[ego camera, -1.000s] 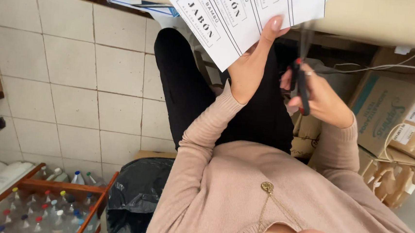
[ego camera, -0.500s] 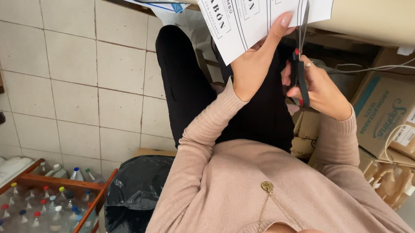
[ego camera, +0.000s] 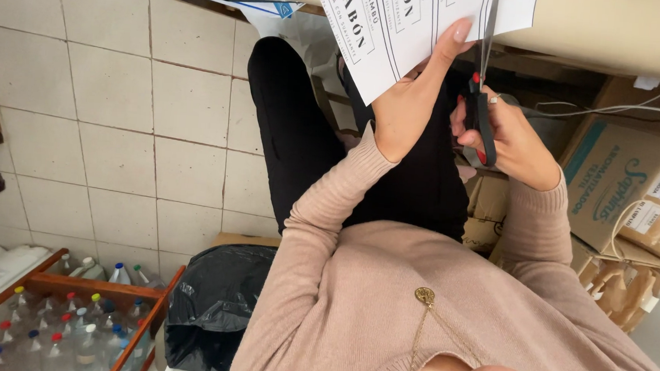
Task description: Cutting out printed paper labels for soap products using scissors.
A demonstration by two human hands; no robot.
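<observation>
Left hand (ego camera: 409,106) pinches one printed label sheet (ego camera: 403,20); right hand (ego camera: 507,140) grips one pair of black-handled scissors (ego camera: 480,103) cutting it. Cardboard boxes (ego camera: 616,186) stand right, one black bin bag (ego camera: 213,309) below.

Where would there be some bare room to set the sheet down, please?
The tiled floor left of the black-trousered legs is bare. Cardboard boxes crowd the right; the bottle crate and black bag fill bottom left.

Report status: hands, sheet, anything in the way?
Left hand grips sheet. Right hand works scissors, blades in sheet. Nothing blocks the cut.
</observation>
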